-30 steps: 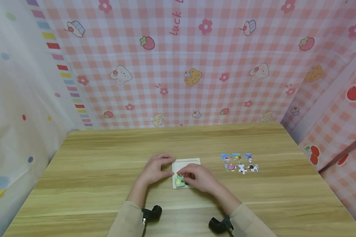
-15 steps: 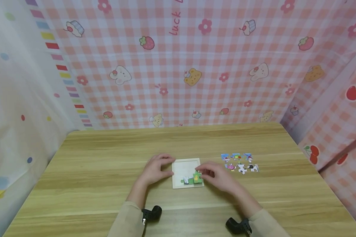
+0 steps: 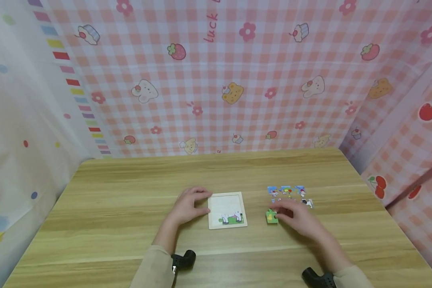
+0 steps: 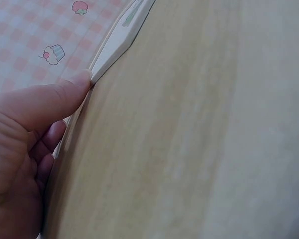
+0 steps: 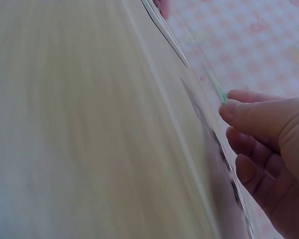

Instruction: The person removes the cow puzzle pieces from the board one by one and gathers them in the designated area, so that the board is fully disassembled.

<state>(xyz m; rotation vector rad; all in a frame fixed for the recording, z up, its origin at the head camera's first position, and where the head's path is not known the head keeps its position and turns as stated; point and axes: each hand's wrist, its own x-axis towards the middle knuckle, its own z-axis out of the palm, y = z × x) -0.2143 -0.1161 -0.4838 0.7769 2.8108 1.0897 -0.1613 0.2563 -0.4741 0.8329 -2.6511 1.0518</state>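
My right hand (image 3: 295,216) pinches a green jigsaw puzzle piece (image 3: 271,217) with a yellow figure, right of the tray and above the table. In the right wrist view, thumb and finger hold this thin piece (image 5: 217,85) by its edge. The light wooden puzzle tray (image 3: 223,202) lies flat, with joined pieces (image 3: 233,218) of a white animal on green along its bottom. At the tray's left edge rests my left hand (image 3: 189,206), thumb and forefinger apart and touching the rim. The left wrist view shows that thumb against the tray (image 4: 112,52).
Several loose puzzle pieces (image 3: 287,190) lie in two rows right of the tray, the nearer row partly hidden by my right hand. Behind the wooden table (image 3: 129,192) hangs a pink checked cloth (image 3: 201,80). A wrist camera (image 3: 183,260) sits at each sleeve.
My right hand has lifted the green piece from the tray's lower left and carried it right, past the tray's edge toward the loose pieces. My left hand stays put.
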